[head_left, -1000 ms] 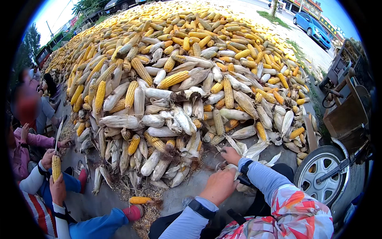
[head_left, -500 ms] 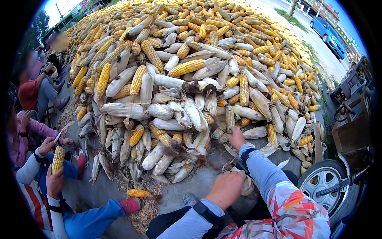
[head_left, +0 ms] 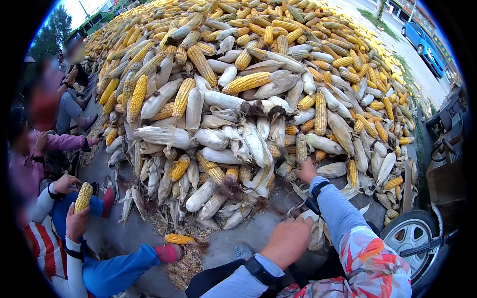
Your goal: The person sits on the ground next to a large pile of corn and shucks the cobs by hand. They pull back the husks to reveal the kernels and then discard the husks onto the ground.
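Note:
My right hand (head_left: 306,172) reaches to the near edge of a big heap of corn (head_left: 258,82), its fingers closed at the lower end of a pale yellow corn cob (head_left: 301,145). Dry husks and husk-covered ears lie around it. Closer to me, my left hand (head_left: 287,240) is curled into a fist beside a pale dry husk (head_left: 318,232). What that fist holds, if anything, is hidden. Both wrists carry dark bands.
At left, a co-worker's hand (head_left: 77,221) holds a corn cob (head_left: 83,197); others sit beyond. A yellow cob (head_left: 180,239) lies on the ground among loose kernels (head_left: 185,265). A wheeled cart (head_left: 412,233) stands close at right, and a blue car (head_left: 422,47) is parked far right.
The whole scene has shifted to the right in the view. My right hand stays at the same cob. At left, a co-worker in pink now stretches an arm toward the heap.

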Motion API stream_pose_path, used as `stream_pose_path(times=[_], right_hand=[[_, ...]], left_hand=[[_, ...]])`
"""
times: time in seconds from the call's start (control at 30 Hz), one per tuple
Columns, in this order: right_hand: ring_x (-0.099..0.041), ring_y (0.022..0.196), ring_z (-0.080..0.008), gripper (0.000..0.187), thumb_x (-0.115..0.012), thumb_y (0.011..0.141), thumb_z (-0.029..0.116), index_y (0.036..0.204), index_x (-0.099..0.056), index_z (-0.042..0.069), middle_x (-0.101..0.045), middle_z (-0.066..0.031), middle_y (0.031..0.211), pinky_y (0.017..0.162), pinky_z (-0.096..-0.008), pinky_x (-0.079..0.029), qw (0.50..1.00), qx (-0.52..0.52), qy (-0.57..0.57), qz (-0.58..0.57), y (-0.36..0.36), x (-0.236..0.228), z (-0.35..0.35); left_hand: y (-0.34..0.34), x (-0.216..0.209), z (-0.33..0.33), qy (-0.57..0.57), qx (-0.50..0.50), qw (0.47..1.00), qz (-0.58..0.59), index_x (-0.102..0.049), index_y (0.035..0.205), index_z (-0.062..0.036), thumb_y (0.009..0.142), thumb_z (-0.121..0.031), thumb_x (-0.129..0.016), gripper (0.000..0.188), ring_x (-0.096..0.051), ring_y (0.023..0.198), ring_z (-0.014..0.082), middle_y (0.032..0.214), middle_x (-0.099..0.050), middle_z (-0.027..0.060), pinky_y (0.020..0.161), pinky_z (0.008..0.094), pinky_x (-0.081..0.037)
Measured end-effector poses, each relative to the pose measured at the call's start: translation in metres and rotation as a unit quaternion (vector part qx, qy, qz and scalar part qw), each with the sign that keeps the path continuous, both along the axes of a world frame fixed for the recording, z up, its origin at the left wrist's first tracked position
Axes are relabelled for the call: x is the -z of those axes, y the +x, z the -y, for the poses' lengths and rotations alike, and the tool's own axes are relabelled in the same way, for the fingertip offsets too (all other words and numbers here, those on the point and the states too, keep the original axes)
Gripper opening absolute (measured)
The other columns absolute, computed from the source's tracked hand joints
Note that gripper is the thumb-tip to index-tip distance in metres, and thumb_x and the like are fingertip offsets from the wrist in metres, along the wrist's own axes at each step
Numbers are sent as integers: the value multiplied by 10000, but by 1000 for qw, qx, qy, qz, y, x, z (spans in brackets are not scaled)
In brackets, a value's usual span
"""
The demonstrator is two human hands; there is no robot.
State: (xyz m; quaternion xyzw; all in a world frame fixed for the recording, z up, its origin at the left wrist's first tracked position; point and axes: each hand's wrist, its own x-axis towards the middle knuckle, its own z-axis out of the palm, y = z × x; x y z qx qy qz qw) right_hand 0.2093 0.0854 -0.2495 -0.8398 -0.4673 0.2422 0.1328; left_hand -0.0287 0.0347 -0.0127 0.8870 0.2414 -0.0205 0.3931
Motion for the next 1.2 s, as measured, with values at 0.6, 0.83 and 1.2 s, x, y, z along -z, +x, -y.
stream_pose_path(times=[0.6, 0.83, 1.2], right_hand=[[-556, 1011, -229, 385, -662, 778, 132, 1126, -548, 16, -596, -153, 1062, 907, -319, -411, 948, -18, 239, -207, -47, -65, 62], [-568, 898, -121, 603, -578, 842, 57, 1378, -301, 47, -543, -89, 1154, 739, -243, -490, 809, 63, 249, -529, -59, -152, 86], [-553, 881, -163, 537, -606, 789, 249, 1261, -468, 34, -567, -85, 1097, 718, -283, -479, 864, -307, 1, -399, -74, 1, 166]], left_hand=[[-4, -3, 27, 47, -3, 999, 27, -532, 906, -11, 752, -158, -615, 229, -599, 834, 338, 856, -607, 159, 710, 431, -483], [-11, -12, 44, 83, 9, 996, 40, -541, 902, -10, 783, -203, -599, 234, -604, 833, 345, 873, -611, 171, 711, 432, -483], [-1, -33, 61, 83, 78, 993, 29, -528, 985, -24, 791, -283, -604, 332, -601, 848, 355, 904, -624, 184, 727, 447, -472]])
